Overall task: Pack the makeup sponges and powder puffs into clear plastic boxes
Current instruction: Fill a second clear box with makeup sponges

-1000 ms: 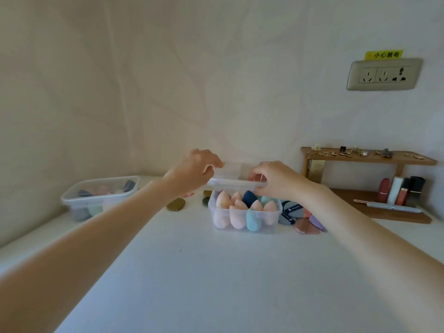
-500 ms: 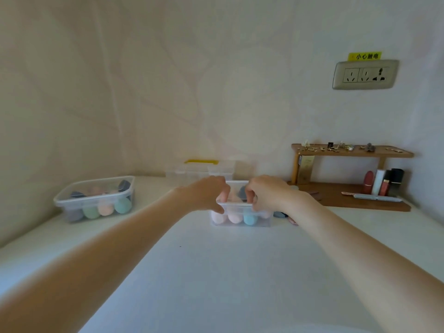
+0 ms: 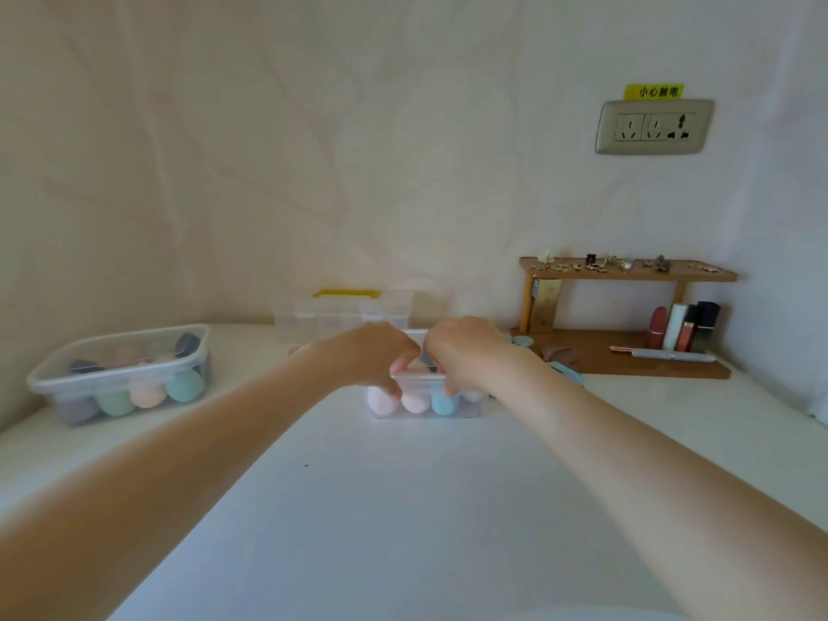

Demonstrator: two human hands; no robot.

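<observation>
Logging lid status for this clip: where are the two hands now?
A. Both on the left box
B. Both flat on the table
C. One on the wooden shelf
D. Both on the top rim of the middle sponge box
D: the left hand and right hand curl over the rim of the middle box.

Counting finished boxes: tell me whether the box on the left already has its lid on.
Yes: the left box wears a clear lid over its sponges.

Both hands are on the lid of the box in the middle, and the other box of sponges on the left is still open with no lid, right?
Not quite. Both the left hand and right hand do grip the lid of the middle box, but the head view shows the left box already has its clear lid on.
</observation>
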